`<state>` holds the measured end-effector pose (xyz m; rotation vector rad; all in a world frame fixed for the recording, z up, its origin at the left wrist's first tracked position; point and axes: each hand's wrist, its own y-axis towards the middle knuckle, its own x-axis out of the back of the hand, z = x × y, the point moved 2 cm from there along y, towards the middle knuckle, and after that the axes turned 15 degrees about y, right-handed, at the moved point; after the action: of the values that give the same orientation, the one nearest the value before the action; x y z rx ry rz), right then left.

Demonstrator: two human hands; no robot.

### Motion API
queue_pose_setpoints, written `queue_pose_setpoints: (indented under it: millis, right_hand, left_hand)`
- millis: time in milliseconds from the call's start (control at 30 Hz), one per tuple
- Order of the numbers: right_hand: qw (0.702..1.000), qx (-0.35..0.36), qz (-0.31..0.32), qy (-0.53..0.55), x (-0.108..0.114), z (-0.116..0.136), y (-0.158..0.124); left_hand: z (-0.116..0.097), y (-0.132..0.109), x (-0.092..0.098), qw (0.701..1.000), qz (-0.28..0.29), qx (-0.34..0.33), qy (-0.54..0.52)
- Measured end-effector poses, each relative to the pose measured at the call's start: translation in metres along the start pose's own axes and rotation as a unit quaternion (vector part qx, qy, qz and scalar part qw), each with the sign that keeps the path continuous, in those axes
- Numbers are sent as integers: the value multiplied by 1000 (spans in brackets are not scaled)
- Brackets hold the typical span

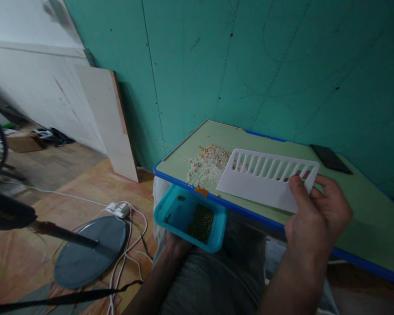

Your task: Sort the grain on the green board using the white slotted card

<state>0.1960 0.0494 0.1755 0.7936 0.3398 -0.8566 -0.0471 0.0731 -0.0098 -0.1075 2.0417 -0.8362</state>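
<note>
My right hand (315, 218) is closed on one end of a white slotted plastic scraper (256, 188), thumb on top and fingers beneath. It hangs tilted over the pale green tabletop (357, 218). The scraper's far end partly covers a pile of white grains and yellow-orange kernels (210, 164) at the table's left. Below the table's front edge, my left hand (177, 246) supports a teal plastic tub (170, 218) from underneath; its fingers are hidden. Small dark green beans (201, 223) lie in the tub, mostly toward its right side, with a few stuck elsewhere.
A dark flat device (331, 158) lies at the table's back right. The green wall (197, 65) rises behind the table. On the floor at left are a round stand base (92, 251), white cables (128, 245) and a power strip (118, 210). A board (107, 122) leans nearby.
</note>
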Motion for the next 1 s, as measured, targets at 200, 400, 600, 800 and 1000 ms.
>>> queue_pose_setpoints:
  millis: [200, 400, 600, 800, 1000]
  right_hand:
    - [999, -26, -5, 35, 0, -5, 5]
    - [999, -10, -3, 51, -3, -4, -3]
    - [981, -123, 145, 41, -7, 4, -12]
    - [963, -179, 199, 30, -6, 4, -7]
    - [968, -174, 177, 21, -3, -3, -8]
  left_hand:
    - [3, 7, 5, 1000, -22, -5, -2]
    - [9, 3, 0, 999, -39, 13, 5]
    - [34, -15, -31, 998, -55, 20, -22]
    - [53, -26, -45, 999, -34, 17, -16]
    - [52, -20, -33, 1000, -6, 10, -5]
